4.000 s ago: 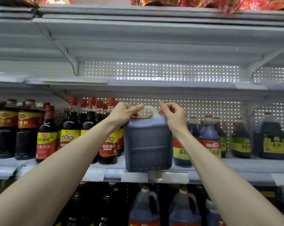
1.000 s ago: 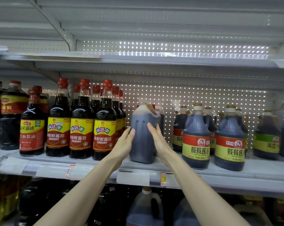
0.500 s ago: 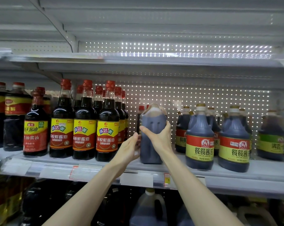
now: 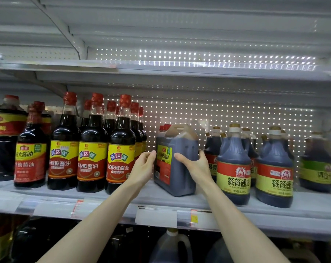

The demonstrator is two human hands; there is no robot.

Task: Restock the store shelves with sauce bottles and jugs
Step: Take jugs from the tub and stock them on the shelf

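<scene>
A grey metal shelf runs across a store, with a back wall full of little bright holes. One square jug of dark sauce stands upright near the middle of the shelf, back from its front edge and turned a bit sideways. The left hand holds its left side and the right hand wraps around its right corner. Just left stand three tall bottles in front, with more behind. Just right stand two round jugs in front.
</scene>
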